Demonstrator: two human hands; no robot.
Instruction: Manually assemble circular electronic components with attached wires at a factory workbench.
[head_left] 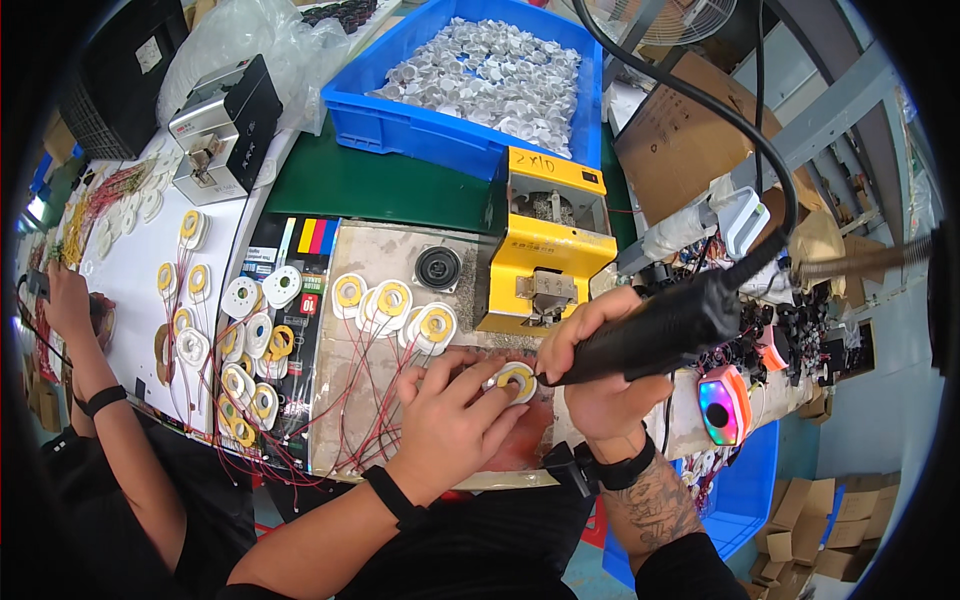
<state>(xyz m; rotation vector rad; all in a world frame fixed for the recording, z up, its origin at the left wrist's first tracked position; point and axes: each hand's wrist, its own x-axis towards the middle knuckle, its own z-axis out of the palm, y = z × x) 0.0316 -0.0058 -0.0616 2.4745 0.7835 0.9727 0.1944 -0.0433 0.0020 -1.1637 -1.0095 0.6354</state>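
My left hand presses its fingers on a white round disc with a yellow ring, steadying it on a reddish-brown mat. A thick black corded handheld tool is gripped in my right hand. Its front end comes right beside the disc; whether the tip touches it I cannot tell. To the left of my hands lie several similar discs with thin red wires trailing toward me. A black round speaker-like part sits behind them.
A yellow machine stands just beyond my hands. Behind it is a blue bin of small clear-white parts. More discs lie left, near a co-worker's hand. A glowing multicoloured device and a blue crate are right. The tool's black cable arches overhead.
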